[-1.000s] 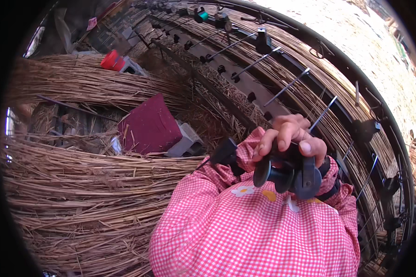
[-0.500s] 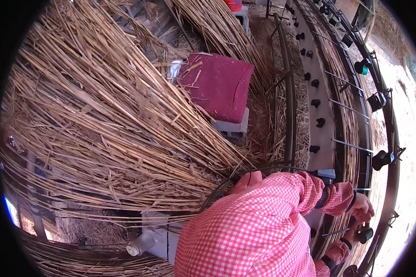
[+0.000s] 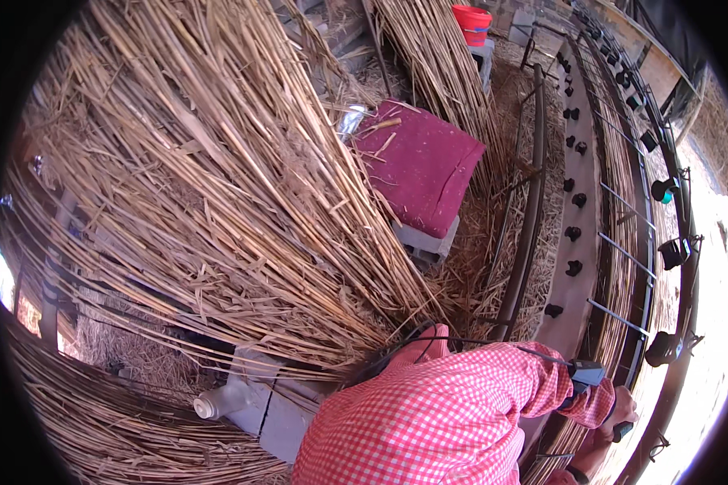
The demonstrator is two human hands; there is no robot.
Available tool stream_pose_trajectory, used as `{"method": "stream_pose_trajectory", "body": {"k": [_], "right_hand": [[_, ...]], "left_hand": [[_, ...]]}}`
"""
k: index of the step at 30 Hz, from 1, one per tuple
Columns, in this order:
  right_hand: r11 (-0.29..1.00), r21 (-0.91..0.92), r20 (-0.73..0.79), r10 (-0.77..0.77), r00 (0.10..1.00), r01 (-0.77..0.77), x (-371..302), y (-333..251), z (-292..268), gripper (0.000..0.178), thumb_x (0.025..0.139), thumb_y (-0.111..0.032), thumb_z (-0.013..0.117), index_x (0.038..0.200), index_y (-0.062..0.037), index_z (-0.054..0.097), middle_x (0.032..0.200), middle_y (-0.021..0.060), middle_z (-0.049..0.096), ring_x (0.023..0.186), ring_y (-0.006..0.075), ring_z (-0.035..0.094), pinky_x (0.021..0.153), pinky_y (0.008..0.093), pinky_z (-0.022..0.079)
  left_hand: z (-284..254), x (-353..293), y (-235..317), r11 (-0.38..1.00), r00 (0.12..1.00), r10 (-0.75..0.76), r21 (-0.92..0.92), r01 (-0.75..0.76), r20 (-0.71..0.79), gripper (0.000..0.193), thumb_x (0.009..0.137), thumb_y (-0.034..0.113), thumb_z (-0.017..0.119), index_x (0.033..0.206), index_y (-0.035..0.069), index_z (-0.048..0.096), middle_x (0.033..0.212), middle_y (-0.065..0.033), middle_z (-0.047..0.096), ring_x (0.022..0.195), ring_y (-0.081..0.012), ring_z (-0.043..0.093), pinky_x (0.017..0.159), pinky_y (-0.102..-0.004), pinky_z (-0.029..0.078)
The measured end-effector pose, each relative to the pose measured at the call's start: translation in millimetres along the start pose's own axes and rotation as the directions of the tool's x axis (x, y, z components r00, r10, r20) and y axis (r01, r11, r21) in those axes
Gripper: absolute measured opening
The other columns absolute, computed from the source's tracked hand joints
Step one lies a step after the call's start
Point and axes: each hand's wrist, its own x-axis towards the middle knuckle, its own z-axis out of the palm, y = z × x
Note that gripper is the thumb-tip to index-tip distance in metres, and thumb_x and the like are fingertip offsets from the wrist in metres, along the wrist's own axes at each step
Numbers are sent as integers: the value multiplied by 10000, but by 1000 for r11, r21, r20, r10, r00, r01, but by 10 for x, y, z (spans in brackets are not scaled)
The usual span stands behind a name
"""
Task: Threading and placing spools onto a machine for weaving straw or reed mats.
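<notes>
At the lower right, my left hand (image 3: 622,404) has curled fingers against a black spool-like piece (image 3: 621,432) on the edge of a long reed frame. My right hand (image 3: 594,454) is just below it, close to the same spool, with its fingers largely hidden. Both arms wear red-and-white checked sleeves (image 3: 534,373). A dark strap with a small box (image 3: 586,373) is on the left forearm. Under the hands runs a long bundle of thin reeds (image 3: 615,283), crossed by metal rods (image 3: 623,255).
Dry reeds (image 3: 218,194) cover the left side. A maroon cushion (image 3: 421,170) rests on a concrete block (image 3: 425,241), with a red bucket (image 3: 471,26) farther back. Several black knobs (image 3: 573,234) line a board. A dark rail (image 3: 534,194) runs beside it. A capped bottle (image 3: 222,400) lies lower left.
The view has shifted, so the cushion and frame sit farther right and lower. My left hand's fingers were stretched above the black spool; now they are curled at it.
</notes>
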Motion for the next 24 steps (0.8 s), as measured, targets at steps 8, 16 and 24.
{"method": "stream_pose_trajectory", "body": {"k": [8, 16, 24], "right_hand": [[994, -65, -232, -95, 968, 83, 248, 530, -179, 356, 845, -347, 451, 946, -17, 535, 862, 117, 564, 792, 256, 567, 708, 441, 477], [915, 368, -365, -21, 931, 165, 759, 85, 107, 365, 823, -294, 516, 1027, 7, 547, 809, 102, 617, 691, 287, 593, 652, 422, 482], [213, 946, 308, -348, 886, -245, -1292, -4194, 872, 264, 861, -187, 434, 923, 46, 541, 964, 202, 536, 872, 271, 527, 732, 376, 455]], "left_hand": [[-899, -1067, -26, 941, 931, 166, 230, -248, 324, 664, 535, 380, 679, 1108, 108, 482, 881, -141, 522, 774, -298, 548, 640, -406, 448], [-2316, -2552, -130, 874, 877, -477, -75, 480, 46, 605, 547, 311, 677, 1086, 74, 537, 941, -177, 587, 897, -320, 564, 808, -379, 436], [-2437, -1597, 651, 719, 695, 543, -167, -674, -471, 637, 722, 505, 574, 1121, 16, 485, 951, -134, 553, 824, -235, 539, 777, -354, 395]]}}
